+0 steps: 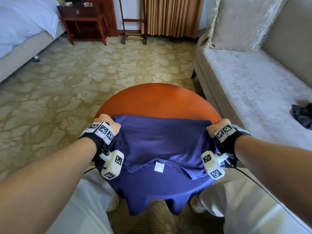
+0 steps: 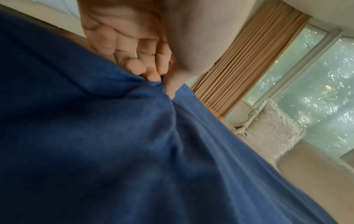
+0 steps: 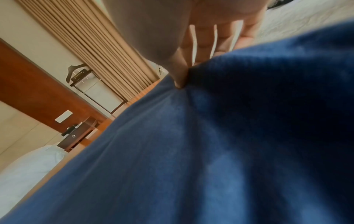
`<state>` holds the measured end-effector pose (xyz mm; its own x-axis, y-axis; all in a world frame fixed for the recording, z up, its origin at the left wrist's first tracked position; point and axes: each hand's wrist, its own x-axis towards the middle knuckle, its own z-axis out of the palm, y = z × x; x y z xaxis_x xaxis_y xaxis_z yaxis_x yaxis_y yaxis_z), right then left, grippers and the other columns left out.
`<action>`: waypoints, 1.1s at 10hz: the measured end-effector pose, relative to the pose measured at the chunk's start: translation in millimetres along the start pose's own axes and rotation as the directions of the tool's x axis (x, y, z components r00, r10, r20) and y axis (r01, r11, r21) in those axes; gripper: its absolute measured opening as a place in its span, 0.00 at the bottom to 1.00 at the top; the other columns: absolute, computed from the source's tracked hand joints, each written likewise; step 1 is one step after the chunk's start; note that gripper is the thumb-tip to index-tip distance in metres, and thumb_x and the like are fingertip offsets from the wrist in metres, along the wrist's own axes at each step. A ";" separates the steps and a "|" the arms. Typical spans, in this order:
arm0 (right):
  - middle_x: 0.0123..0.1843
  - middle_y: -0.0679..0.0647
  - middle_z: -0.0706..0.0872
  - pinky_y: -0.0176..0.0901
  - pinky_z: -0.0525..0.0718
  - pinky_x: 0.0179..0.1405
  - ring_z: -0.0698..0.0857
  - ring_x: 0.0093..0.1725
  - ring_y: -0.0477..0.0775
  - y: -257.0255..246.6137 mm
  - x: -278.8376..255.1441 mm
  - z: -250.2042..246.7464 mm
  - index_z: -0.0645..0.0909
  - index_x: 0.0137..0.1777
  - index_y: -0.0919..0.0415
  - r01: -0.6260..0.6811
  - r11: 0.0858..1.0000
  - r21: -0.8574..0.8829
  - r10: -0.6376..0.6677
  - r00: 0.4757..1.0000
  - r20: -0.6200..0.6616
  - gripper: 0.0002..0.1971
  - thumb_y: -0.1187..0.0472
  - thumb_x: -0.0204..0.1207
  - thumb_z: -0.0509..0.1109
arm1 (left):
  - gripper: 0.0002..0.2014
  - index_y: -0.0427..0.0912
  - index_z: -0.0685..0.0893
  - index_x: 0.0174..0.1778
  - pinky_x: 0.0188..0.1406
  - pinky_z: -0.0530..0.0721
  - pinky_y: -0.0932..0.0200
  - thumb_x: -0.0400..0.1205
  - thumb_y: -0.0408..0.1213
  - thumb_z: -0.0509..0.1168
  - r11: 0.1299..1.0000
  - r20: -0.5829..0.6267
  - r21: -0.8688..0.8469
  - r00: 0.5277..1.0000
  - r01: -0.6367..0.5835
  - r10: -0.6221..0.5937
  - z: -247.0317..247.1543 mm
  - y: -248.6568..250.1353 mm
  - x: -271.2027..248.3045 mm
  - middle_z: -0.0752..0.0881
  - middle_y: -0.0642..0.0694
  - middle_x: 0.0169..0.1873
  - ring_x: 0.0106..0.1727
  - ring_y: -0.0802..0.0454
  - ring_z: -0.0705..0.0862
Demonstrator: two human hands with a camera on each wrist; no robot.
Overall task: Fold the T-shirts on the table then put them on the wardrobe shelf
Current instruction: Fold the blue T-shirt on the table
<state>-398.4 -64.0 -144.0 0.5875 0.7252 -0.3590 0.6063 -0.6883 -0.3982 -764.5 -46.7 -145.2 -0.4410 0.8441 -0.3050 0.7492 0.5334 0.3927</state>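
Shirt [image 1: 162,141] half folded on the surface [image 1: 160,100]; my left hand [image 1: 108,122] and right hand [image 1: 217,126] each pinch a corner in a tight grip; shelving not yet begun.

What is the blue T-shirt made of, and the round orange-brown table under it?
The blue T-shirt looks like soft, thin knit cloth, maybe cotton: it wrinkles where both hands pinch it and droops over the edge. The round orange-brown table looks like polished wood, smooth with a dull shine, though it might be a veneer.
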 end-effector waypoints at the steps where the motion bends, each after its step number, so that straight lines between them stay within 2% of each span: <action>1: 0.46 0.63 0.87 0.57 0.85 0.56 0.87 0.44 0.65 -7.8 3.3 3.2 0.82 0.50 0.63 -0.003 1.000 0.012 0.004 0.999 -0.050 0.19 0.56 0.59 0.72 | 0.11 0.43 0.77 0.30 0.51 0.86 0.49 0.71 0.43 0.71 0.998 -0.029 -0.061 1.000 0.009 -0.011 3.9 -3.5 24.3 0.87 0.40 0.42 0.37 0.41 0.82; 2: 0.47 0.63 0.88 0.57 0.85 0.58 0.87 0.47 0.65 -22.0 6.4 4.2 0.82 0.52 0.63 0.026 0.999 0.019 -0.025 0.998 -0.052 0.19 0.56 0.62 0.72 | 0.17 0.45 0.72 0.27 0.49 0.84 0.50 0.75 0.42 0.72 0.994 -0.051 -0.110 0.999 0.005 -0.011 2.1 1.6 34.2 0.79 0.45 0.31 0.36 0.42 0.79; 3: 0.53 0.63 0.87 0.52 0.83 0.58 0.85 0.47 0.64 -34.5 14.0 3.9 0.79 0.59 0.63 0.065 0.997 0.044 -0.063 0.996 -0.056 0.22 0.57 0.64 0.70 | 0.15 0.37 0.80 0.34 0.44 0.81 0.54 0.73 0.45 0.75 0.991 0.003 -0.126 0.999 0.046 -0.046 -3.7 11.6 43.6 0.83 0.42 0.37 0.37 0.43 0.79; 4: 0.66 0.61 0.79 0.53 0.77 0.68 0.81 0.61 0.65 -48.8 20.5 3.5 0.73 0.70 0.55 0.099 0.992 0.077 -0.097 0.995 -0.029 0.29 0.56 0.66 0.68 | 0.25 0.31 0.83 0.62 0.49 0.78 0.53 0.75 0.43 0.76 0.978 0.044 -0.208 0.999 0.018 -0.009 -11.0 27.1 41.3 0.84 0.36 0.57 0.52 0.39 0.82; 5: 0.69 0.60 0.78 0.54 0.77 0.68 0.81 0.62 0.65 -58.3 28.0 6.7 0.78 0.68 0.49 0.165 0.986 -0.005 -0.165 0.986 0.026 0.31 0.54 0.61 0.66 | 0.32 0.41 0.75 0.76 0.66 0.74 0.51 0.76 0.37 0.76 0.979 0.033 -0.186 0.995 -0.082 0.090 -13.2 34.7 47.2 0.76 0.40 0.74 0.73 0.39 0.76; 6: 0.54 0.61 0.86 0.55 0.84 0.60 0.85 0.51 0.65 -61.7 32.4 9.2 0.85 0.53 0.53 0.181 0.983 -0.037 -0.178 0.982 0.070 0.23 0.57 0.55 0.66 | 0.22 0.48 0.86 0.64 0.61 0.77 0.57 0.73 0.34 0.78 0.985 0.060 -0.126 0.990 -0.118 0.126 -10.5 33.4 52.9 0.82 0.46 0.69 0.67 0.45 0.80; 7: 0.44 0.61 0.87 0.50 0.87 0.52 0.85 0.43 0.63 -62.0 33.5 7.5 0.85 0.45 0.63 0.155 0.988 -0.017 -0.153 0.985 0.078 0.13 0.62 0.61 0.67 | 0.07 0.47 0.88 0.43 0.48 0.78 0.58 0.72 0.34 0.78 0.989 0.060 -0.062 0.989 -0.132 0.136 -7.3 36.7 54.9 0.88 0.48 0.52 0.52 0.46 0.84; 8: 0.48 0.60 0.85 0.45 0.83 0.52 0.84 0.47 0.62 -65.9 43.8 9.0 0.81 0.50 0.66 0.141 0.990 -0.020 -0.140 0.989 0.048 0.10 0.63 0.71 0.66 | 0.05 0.44 0.89 0.41 0.48 0.84 0.55 0.73 0.32 0.77 0.989 0.009 -0.092 0.993 -0.118 0.119 -7.0 43.4 61.5 0.89 0.45 0.45 0.49 0.42 0.87; 9: 0.57 0.61 0.85 0.43 0.80 0.52 0.85 0.58 0.65 -75.4 56.1 8.9 0.83 0.61 0.62 0.151 0.988 -0.019 -0.150 0.987 0.053 0.17 0.62 0.71 0.70 | 0.13 0.42 0.89 0.54 0.54 0.83 0.55 0.74 0.35 0.78 0.992 -0.032 -0.058 0.994 -0.109 0.107 -9.2 49.6 74.5 0.88 0.43 0.52 0.53 0.41 0.86; 10: 0.62 0.61 0.84 0.43 0.79 0.52 0.83 0.62 0.64 -90.8 73.2 8.5 0.83 0.63 0.61 0.172 0.985 -0.026 -0.169 0.982 0.078 0.19 0.63 0.70 0.72 | 0.17 0.43 0.89 0.58 0.58 0.83 0.54 0.74 0.38 0.78 0.992 -0.039 -0.065 0.994 -0.105 0.102 -12.2 56.4 92.0 0.88 0.42 0.58 0.56 0.40 0.86; 11: 0.54 0.61 0.86 0.50 0.84 0.59 0.86 0.54 0.64 -107.1 67.2 6.3 0.84 0.56 0.61 0.160 0.984 -0.074 -0.159 0.987 0.021 0.17 0.58 0.67 0.71 | 0.20 0.44 0.87 0.61 0.63 0.82 0.53 0.74 0.43 0.78 0.989 -0.048 -0.095 0.993 -0.113 0.109 -14.0 63.5 101.1 0.87 0.42 0.62 0.60 0.41 0.85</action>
<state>-427.3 58.5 -130.8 0.4724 0.8254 -0.3091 0.7305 -0.5629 -0.3868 -768.4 73.3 -138.9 -0.3802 0.8988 -0.2183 0.7437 0.4374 0.5056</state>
